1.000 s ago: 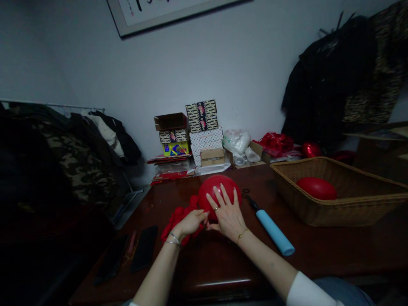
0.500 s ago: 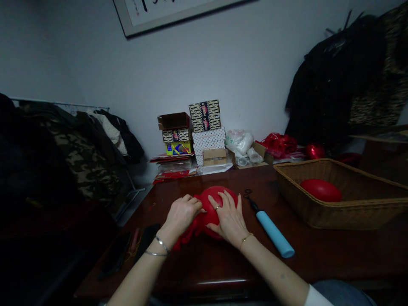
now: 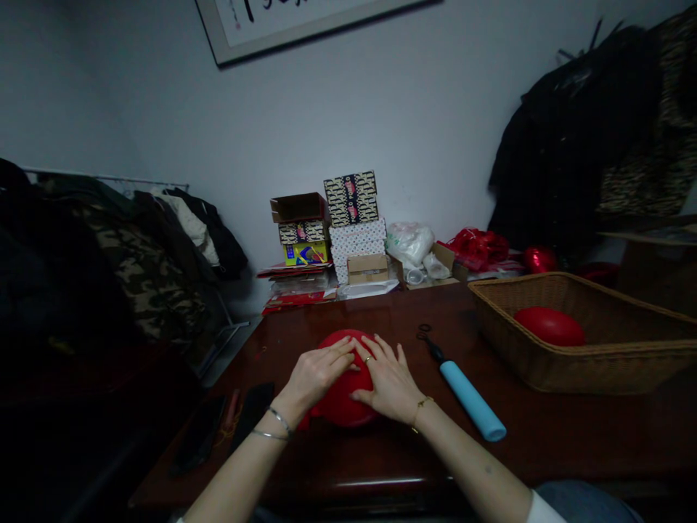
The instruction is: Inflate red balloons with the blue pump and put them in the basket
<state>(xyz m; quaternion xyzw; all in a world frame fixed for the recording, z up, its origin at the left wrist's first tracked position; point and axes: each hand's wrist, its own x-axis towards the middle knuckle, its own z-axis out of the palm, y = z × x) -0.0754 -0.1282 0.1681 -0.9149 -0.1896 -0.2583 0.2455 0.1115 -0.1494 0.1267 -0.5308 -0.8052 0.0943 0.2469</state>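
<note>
A round, inflated red balloon [image 3: 348, 407] sits near the front middle of the table between my two hands. My left hand [image 3: 321, 370] is curved over its left and top side. From the right, my right hand [image 3: 388, 378] clasps it with fingers spread and the thumb pressed on its front. The fingertips of both hands nearly meet on top. A bit of limp red material [image 3: 303, 421] shows under my left wrist, mostly hidden. To the right of my right hand lies a light blue hand pump [image 3: 473, 401] with a black nozzle end.
On the right, a wicker basket [image 3: 544, 363] holds another red balloon [image 3: 549, 326]. Dark flat items [image 3: 253, 410] lie on the table [image 3: 425, 450] at the left. Stacked boxes [image 3: 356, 247] and plastic bags [image 3: 409, 243] stand along the back wall.
The balloon has shifted left and toward me, now covering most of the limp red material. My left hand has moved up onto its top; my right hand has stayed on it.
</note>
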